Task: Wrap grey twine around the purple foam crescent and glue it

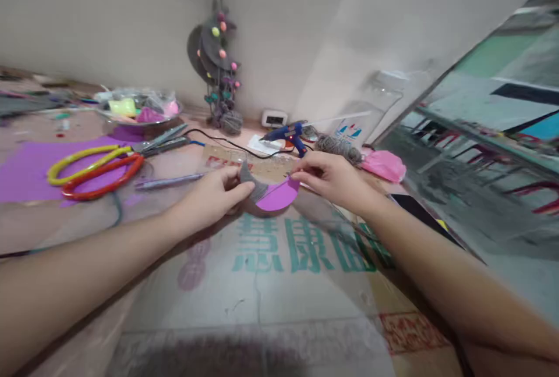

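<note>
Purple crescent (280, 195), part grey: three o'clock from left hand (217, 194), fingers pinching its grey end; nine o'clock from right hand (332, 181), fingers pinching its purple end; long axis nine-to-three, hands equally near

The body of the person shows as 2 bare arms (113, 260). The left forearm is smooth and slender, wider at its lower end and narrowing gradually to the left hand (218, 194), which is also bare. The right forearm (432, 255) has the same tapering shape, with softly rounded edges, and ends in the bare right hand (329, 179). The fingers (239, 192) look slim, with rounded tips; their finer details are too blurred to tell.
</note>
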Demonstrator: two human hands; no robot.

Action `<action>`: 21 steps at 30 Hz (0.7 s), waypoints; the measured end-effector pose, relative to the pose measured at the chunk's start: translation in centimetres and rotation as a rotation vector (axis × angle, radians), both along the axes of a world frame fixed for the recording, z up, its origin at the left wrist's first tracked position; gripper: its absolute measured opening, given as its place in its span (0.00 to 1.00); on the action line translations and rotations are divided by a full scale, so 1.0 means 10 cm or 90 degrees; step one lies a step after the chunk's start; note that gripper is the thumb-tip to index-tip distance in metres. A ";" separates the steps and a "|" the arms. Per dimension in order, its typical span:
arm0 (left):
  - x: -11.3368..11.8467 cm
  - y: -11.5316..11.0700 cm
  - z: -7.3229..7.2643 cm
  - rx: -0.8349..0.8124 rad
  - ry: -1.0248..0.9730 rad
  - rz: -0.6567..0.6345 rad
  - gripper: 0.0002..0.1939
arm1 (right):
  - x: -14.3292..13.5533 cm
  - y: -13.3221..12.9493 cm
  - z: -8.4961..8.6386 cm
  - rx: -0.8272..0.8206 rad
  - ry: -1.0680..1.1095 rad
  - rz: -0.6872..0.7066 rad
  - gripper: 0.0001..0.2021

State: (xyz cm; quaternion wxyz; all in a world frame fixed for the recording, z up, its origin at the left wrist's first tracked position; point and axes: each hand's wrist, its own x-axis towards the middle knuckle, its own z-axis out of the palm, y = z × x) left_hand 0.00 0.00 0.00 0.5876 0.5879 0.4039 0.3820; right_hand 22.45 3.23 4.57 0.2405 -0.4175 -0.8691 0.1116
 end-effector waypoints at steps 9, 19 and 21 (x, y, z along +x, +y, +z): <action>0.00 0.04 -0.07 0.060 0.035 0.006 0.05 | 0.06 0.07 -0.11 -0.032 -0.032 -0.030 0.06; -0.03 0.05 -0.10 0.144 0.105 -0.031 0.11 | 0.04 0.06 -0.15 0.036 0.048 -0.102 0.07; -0.04 0.06 -0.10 0.152 0.111 -0.042 0.11 | 0.04 0.06 -0.15 0.051 0.062 -0.115 0.07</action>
